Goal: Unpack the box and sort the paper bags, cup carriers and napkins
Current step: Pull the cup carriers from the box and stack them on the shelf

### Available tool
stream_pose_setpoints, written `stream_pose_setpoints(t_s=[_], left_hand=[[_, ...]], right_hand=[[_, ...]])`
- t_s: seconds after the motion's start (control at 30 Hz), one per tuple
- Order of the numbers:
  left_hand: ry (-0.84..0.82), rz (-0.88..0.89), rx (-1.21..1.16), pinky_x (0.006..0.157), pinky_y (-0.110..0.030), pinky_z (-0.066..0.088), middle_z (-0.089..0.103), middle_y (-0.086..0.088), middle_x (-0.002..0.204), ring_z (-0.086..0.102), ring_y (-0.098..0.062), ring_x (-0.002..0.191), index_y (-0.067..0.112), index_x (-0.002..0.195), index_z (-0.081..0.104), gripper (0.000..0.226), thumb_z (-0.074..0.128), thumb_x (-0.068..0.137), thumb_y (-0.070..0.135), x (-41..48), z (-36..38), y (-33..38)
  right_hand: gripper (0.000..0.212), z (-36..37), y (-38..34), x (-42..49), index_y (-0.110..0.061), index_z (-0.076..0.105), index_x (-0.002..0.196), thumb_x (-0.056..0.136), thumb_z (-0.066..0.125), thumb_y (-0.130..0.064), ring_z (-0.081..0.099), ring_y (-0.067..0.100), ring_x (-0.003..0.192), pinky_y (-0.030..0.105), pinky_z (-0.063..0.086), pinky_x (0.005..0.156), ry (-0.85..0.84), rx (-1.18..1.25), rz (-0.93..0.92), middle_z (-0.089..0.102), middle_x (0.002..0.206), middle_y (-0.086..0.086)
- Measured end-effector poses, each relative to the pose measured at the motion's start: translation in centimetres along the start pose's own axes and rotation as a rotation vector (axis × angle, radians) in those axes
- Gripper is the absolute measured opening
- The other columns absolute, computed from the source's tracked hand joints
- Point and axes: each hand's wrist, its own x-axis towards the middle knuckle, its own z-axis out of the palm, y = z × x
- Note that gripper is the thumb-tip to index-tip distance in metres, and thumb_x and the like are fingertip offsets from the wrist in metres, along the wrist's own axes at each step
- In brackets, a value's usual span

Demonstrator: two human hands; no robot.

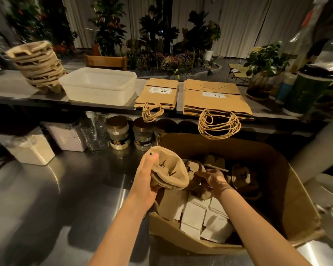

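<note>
Over the box (pixel 296 198): cup carriers (pixel 171 169), gripped in your left hand (pixel 145 181); right hand (pixel 214 179), fingers curled on another carrier (pixel 193 167) inside. Nest squarely before adding to the shelf stack (pixel 38 64).

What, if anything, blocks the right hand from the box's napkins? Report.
Likely yes: the napkins lie uncovered just below the right hand, though its fingers grip a cup carrier.
</note>
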Motion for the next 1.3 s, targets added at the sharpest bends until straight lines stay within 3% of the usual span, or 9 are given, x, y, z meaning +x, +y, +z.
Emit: stream_pose_setpoints(t_s=[0.17, 0.3, 0.5, 0.67, 0.73, 0.87, 1.0, 1.1, 1.3], left_hand=[[0.013, -0.007, -0.002, 0.094, -0.047, 0.053, 0.062, -0.013, 0.125, 0.06, -0.032, 0.116, 0.025, 0.129, 0.055, 0.065, 0.06, 0.073, 0.058, -0.4, 0.3, 0.3], [0.023, -0.007, -0.003, 0.088, -0.042, 0.055, 0.063, -0.012, 0.123, 0.061, -0.031, 0.114, 0.024, 0.129, 0.056, 0.061, 0.061, 0.077, 0.056, -1.1, 0.5, 0.4], [0.071, 0.008, 0.053, 0.092, -0.044, 0.053, 0.063, -0.011, 0.121, 0.061, -0.029, 0.112, 0.026, 0.127, 0.055, 0.047, 0.059, 0.086, 0.05, -1.9, 1.7, 0.2], [0.104, 0.021, 0.14, 0.076, -0.03, 0.052, 0.057, -0.006, 0.123, 0.059, -0.023, 0.109, 0.032, 0.135, 0.046, 0.042, 0.053, 0.094, 0.043, -3.0, 3.1, -0.8], [0.128, 0.033, 0.168, 0.074, -0.028, 0.051, 0.057, -0.004, 0.125, 0.059, -0.019, 0.107, 0.032, 0.139, 0.042, 0.047, 0.055, 0.094, 0.042, -3.4, 3.8, -1.3], [0.126, 0.055, 0.194, 0.075, -0.026, 0.051, 0.058, 0.002, 0.128, 0.062, -0.014, 0.107, 0.037, 0.139, 0.042, 0.054, 0.062, 0.089, 0.046, -4.5, 4.9, -2.1], [0.119, 0.101, 0.199, 0.091, -0.03, 0.044, 0.048, 0.007, 0.132, 0.051, -0.013, 0.116, 0.033, 0.145, 0.036, 0.06, 0.06, 0.091, 0.042, -5.5, 6.1, -2.4], [0.144, 0.127, 0.246, 0.103, -0.038, 0.043, 0.044, 0.007, 0.138, 0.046, -0.018, 0.126, 0.038, 0.145, 0.033, 0.07, 0.061, 0.082, 0.055, -6.1, 6.3, -2.6], [0.185, 0.192, 0.279, 0.104, -0.037, 0.045, 0.044, 0.002, 0.142, 0.048, -0.019, 0.125, 0.04, 0.142, 0.034, 0.079, 0.056, 0.07, 0.064, -6.7, 5.7, -2.7]], right_hand=[[0.024, 0.5, -0.4, -0.8, -0.013, 0.054, 0.077, 0.082, 0.065, 0.008, 0.06, 0.029, 0.087, 0.038, 0.049, 0.072, -0.025, 0.122, -0.021, 0.061, 0.095, 0.016], [0.024, 0.1, -1.2, -2.9, -0.014, 0.052, 0.081, 0.086, 0.059, 0.008, 0.061, 0.02, 0.071, 0.03, 0.046, 0.056, -0.046, 0.117, -0.125, 0.06, 0.088, 0.011], [0.014, -2.8, -1.0, -7.2, -0.013, 0.058, 0.09, 0.085, 0.067, -0.003, 0.063, 0.025, 0.082, 0.031, 0.052, 0.065, -0.033, -0.007, -0.377, 0.066, 0.095, 0.015], [0.014, -5.4, -1.2, -11.6, -0.024, 0.058, 0.088, 0.084, 0.068, -0.016, 0.065, 0.02, 0.08, 0.042, 0.059, 0.067, 0.129, -0.232, -0.649, 0.065, 0.087, 0.003], [0.014, -5.9, -1.5, -13.6, -0.025, 0.058, 0.088, 0.084, 0.068, -0.017, 0.064, 0.015, 0.078, 0.037, 0.059, 0.067, 0.155, -0.266, -0.752, 0.064, 0.083, -0.002], [0.016, -5.7, -2.1, -17.1, -0.024, 0.056, 0.089, 0.086, 0.066, -0.013, 0.062, 0.004, 0.075, 0.015, 0.052, 0.062, 0.171, -0.332, -0.937, 0.062, 0.082, -0.008], [0.02, -4.3, -2.1, -18.9, -0.025, 0.054, 0.092, 0.086, 0.066, -0.009, 0.062, 0.005, 0.083, 0.017, 0.054, 0.07, 0.137, -0.392, -0.983, 0.061, 0.091, -0.006], [0.021, -3.4, -1.8, -19.7, -0.024, 0.054, 0.093, 0.086, 0.066, -0.008, 0.063, 0.007, 0.087, 0.021, 0.057, 0.072, 0.089, -0.389, -0.997, 0.062, 0.096, -0.003], [0.019, -3.0, -2.0, -20.5, -0.025, 0.055, 0.097, 0.087, 0.066, -0.013, 0.06, 0.005, 0.087, 0.011, 0.051, 0.064, 0.042, -0.511, -0.959, 0.061, 0.106, -0.005]])
